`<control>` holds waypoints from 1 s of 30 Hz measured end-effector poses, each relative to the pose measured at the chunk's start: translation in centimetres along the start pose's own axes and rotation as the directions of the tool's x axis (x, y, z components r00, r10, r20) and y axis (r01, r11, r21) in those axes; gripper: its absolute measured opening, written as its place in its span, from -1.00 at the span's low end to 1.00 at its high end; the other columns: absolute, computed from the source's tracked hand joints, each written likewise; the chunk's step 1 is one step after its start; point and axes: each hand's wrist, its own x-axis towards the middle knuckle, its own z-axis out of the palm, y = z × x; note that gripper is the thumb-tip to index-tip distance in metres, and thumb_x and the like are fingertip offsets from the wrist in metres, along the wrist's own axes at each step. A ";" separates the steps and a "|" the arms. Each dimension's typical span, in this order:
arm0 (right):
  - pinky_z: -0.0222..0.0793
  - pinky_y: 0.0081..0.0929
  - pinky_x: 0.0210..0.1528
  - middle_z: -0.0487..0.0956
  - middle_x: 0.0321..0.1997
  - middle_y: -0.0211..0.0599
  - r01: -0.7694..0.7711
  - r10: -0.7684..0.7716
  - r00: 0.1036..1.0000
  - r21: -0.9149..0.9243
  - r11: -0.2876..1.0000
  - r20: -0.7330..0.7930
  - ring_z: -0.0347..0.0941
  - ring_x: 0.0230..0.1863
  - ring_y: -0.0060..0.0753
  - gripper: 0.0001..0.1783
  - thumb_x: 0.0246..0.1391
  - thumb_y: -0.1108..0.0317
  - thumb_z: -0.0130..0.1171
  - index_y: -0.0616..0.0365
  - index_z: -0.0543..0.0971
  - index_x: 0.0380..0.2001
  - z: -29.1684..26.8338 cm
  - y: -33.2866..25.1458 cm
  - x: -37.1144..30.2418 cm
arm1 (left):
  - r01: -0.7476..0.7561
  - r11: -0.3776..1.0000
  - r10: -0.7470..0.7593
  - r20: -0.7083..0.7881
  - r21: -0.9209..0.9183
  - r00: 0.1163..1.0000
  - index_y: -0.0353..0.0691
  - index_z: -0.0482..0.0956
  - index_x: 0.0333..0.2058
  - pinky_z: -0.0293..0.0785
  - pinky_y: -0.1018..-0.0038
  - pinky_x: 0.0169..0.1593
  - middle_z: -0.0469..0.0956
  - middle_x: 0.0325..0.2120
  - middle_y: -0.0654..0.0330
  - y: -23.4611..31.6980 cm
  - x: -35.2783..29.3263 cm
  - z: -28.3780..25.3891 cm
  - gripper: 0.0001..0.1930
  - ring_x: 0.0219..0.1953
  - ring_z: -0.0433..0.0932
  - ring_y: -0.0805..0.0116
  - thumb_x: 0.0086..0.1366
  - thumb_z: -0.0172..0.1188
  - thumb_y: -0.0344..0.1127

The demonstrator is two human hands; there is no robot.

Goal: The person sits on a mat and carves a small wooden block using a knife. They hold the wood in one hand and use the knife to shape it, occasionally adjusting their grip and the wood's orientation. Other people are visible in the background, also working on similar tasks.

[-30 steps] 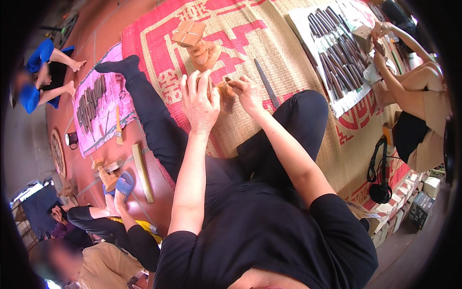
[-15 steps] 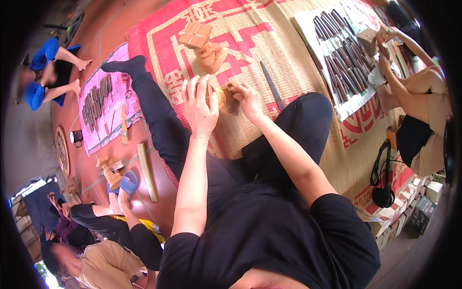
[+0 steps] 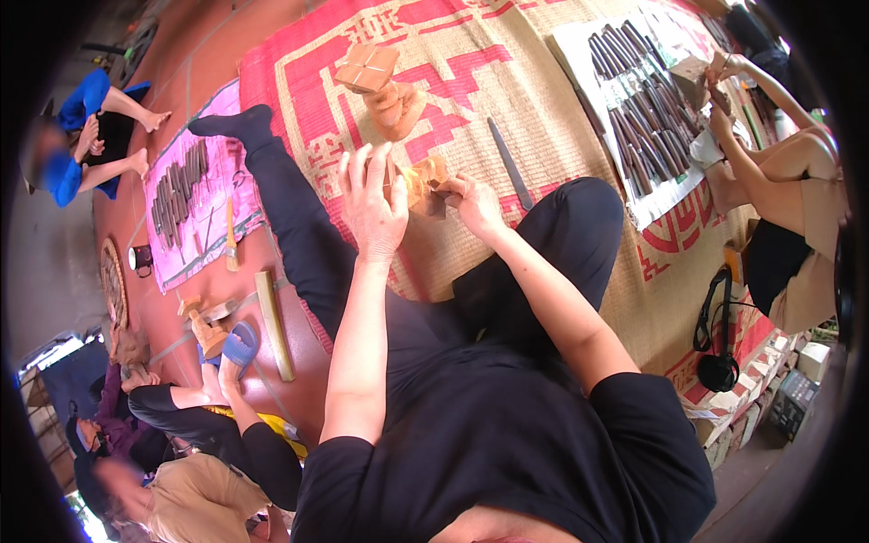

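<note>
A light wooden carving [image 3: 422, 178] is held above the mat between my hands. My left hand [image 3: 373, 204] grips its left end, long fingers reaching along the block-like base and the thumb to the right. My right hand [image 3: 474, 206] is closed in a pinch at the carving's right side. Between its fingertips is a thin dark brown piece [image 3: 433, 209], like a folded sheet; its exact kind is unclear. Just beyond, a second wooden carving [image 3: 396, 107] with a square base marked by pale crossed lines lies on the mat. A flat dark file-like tool [image 3: 511, 165] lies to the right.
Rows of dark-handled tools [image 3: 638, 113] lie on a white cloth at right, beside a seated person's hands. More tools [image 3: 181, 192] and a brush [image 3: 232, 237] are on a pink cloth at left. A bamboo length [image 3: 274, 326] and a mug [image 3: 141, 260] are on the tiles.
My right hand has shifted slightly toward me, uncovering more of the carving's top. My left hand stays nearly in place. At lower left, a person in purple has extended an arm.
</note>
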 end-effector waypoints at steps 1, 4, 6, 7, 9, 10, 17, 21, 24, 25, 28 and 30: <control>0.44 -0.28 -0.14 0.55 -0.30 -0.27 -0.015 0.016 1.000 -0.019 1.000 0.024 0.54 -0.19 -0.16 -0.78 -0.05 0.44 0.24 0.00 0.66 -0.26 -0.2 0.2 -0.3 | -0.002 1.000 0.002 -0.008 0.011 1.000 -0.08 0.46 0.09 0.26 0.12 0.26 0.37 0.06 0.07 -0.2 -0.1 -0.1 -0.50 0.20 0.26 -0.09 0.11 0.22 -0.40; 0.43 -0.28 -0.15 0.55 -0.30 -0.28 0.015 -0.004 0.993 0.089 0.996 -0.120 0.54 -0.22 -0.16 -0.74 -0.04 0.45 0.23 -0.02 0.67 -0.22 -0.6 -0.7 1.9 | 0.005 1.000 -0.004 -0.016 0.030 1.000 -0.07 0.47 0.09 0.24 0.15 0.28 0.39 0.07 0.12 -0.2 -0.5 -0.1 -0.50 0.21 0.28 -0.01 0.11 0.21 -0.38; 0.42 -0.29 -0.15 0.55 -0.29 -0.29 0.000 0.007 0.993 0.056 0.998 -0.122 0.53 -0.23 -0.16 -0.73 -0.04 0.45 0.22 -0.03 0.67 -0.22 -0.1 -1.4 2.4 | -0.008 0.999 0.008 0.007 0.041 1.000 -0.06 0.45 0.10 0.25 0.11 0.27 0.37 0.06 0.08 -0.2 -0.4 -0.2 -0.49 0.21 0.25 -0.10 0.11 0.22 -0.38; 0.42 -0.29 -0.15 0.55 -0.29 -0.30 0.003 0.000 0.996 0.038 0.999 -0.090 0.54 -0.22 -0.15 -0.73 -0.05 0.45 0.23 -0.03 0.67 -0.22 0.0 -1.1 2.3 | -0.010 1.000 0.009 0.006 0.029 1.000 -0.06 0.45 0.10 0.25 0.10 0.27 0.37 0.06 0.08 -0.1 -0.1 -0.1 -0.49 0.21 0.25 -0.11 0.11 0.22 -0.38; 0.42 -0.29 -0.15 0.56 -0.29 -0.30 0.011 -0.011 1.000 -0.003 1.000 -0.019 0.54 -0.22 -0.15 -0.74 -0.05 0.46 0.23 -0.04 0.67 -0.22 0.0 -0.5 1.2 | -0.004 1.000 0.004 0.005 0.002 1.000 -0.05 0.45 0.10 0.24 0.09 0.27 0.37 0.06 0.08 0.0 -0.1 0.2 -0.49 0.22 0.25 -0.12 0.11 0.22 -0.38; 0.42 -0.28 -0.15 0.56 -0.28 -0.31 -0.011 0.012 1.000 0.158 0.987 -0.010 0.54 -0.21 -0.15 -0.75 -0.05 0.46 0.23 -0.02 0.66 -0.24 0.2 -0.4 0.2 | 0.012 1.000 -0.012 -0.004 -0.019 1.000 -0.06 0.45 0.10 0.24 0.09 0.27 0.37 0.07 0.07 -0.2 -0.1 0.3 -0.49 0.22 0.25 -0.12 0.12 0.21 -0.37; 0.42 -0.29 -0.16 0.57 -0.31 -0.28 -0.002 0.036 0.988 0.221 0.975 -0.152 0.54 -0.22 -0.13 -0.75 -0.05 0.47 0.22 0.03 0.65 -0.23 -0.1 -0.6 2.8 | 0.012 1.000 -0.012 0.013 0.008 1.000 -0.05 0.44 0.11 0.22 0.08 0.29 0.36 0.09 0.07 -0.3 -0.4 -0.2 -0.49 0.23 0.24 -0.12 0.13 0.20 -0.37; 0.42 -0.31 -0.16 0.57 -0.30 -0.30 0.057 -0.056 0.998 0.052 0.997 -0.023 0.54 -0.21 -0.14 -0.73 -0.06 0.53 0.20 0.03 0.64 -0.23 0.2 -0.8 0.6 | 0.045 0.999 -0.045 0.014 -0.006 0.999 -0.05 0.44 0.11 0.22 0.08 0.29 0.36 0.09 0.08 -0.5 -0.5 0.0 -0.48 0.23 0.23 -0.11 0.12 0.21 -0.37; 0.44 -0.26 -0.14 0.58 -0.30 -0.27 0.050 -0.044 0.997 0.088 0.995 -0.068 0.55 -0.21 -0.17 -0.77 -0.06 0.47 0.22 0.00 0.65 -0.26 0.7 0.9 0.6 | 0.028 0.999 -0.028 -0.014 0.016 1.000 -0.07 0.47 0.09 0.22 0.14 0.30 0.39 0.08 0.12 -0.3 -0.4 0.0 -0.50 0.23 0.27 0.00 0.12 0.20 -0.38; 0.45 -0.23 -0.14 0.59 -0.30 -0.26 0.029 -0.027 0.997 0.015 0.999 -0.071 0.55 -0.21 -0.17 -0.78 -0.06 0.45 0.22 0.00 0.66 -0.28 0.2 0.5 0.9 | 0.027 0.999 -0.026 -0.021 0.038 0.999 -0.08 0.48 0.09 0.22 0.16 0.30 0.40 0.08 0.13 -0.2 -0.6 -0.2 -0.51 0.23 0.28 0.05 0.12 0.19 -0.39; 0.44 -0.25 -0.17 0.59 -0.29 -0.26 0.007 0.016 0.989 0.158 0.987 -0.147 0.54 -0.23 -0.16 -0.79 -0.06 0.46 0.20 0.02 0.65 -0.28 0.5 0.3 2.5 | 0.033 0.999 -0.033 -0.007 0.017 0.999 -0.07 0.48 0.09 0.20 0.15 0.31 0.40 0.08 0.14 -0.1 -0.6 -0.3 -0.51 0.24 0.28 0.04 0.12 0.19 -0.39; 0.45 -0.28 -0.16 0.59 -0.26 -0.30 0.003 0.033 0.987 0.224 0.975 -0.154 0.55 -0.21 -0.16 -0.77 -0.05 0.46 0.20 0.02 0.65 -0.26 0.9 -0.7 2.2 | 0.038 0.999 -0.038 0.003 0.019 0.999 -0.07 0.47 0.09 0.19 0.15 0.32 0.40 0.09 0.14 -0.2 -0.5 -0.2 -0.51 0.24 0.27 0.03 0.12 0.19 -0.38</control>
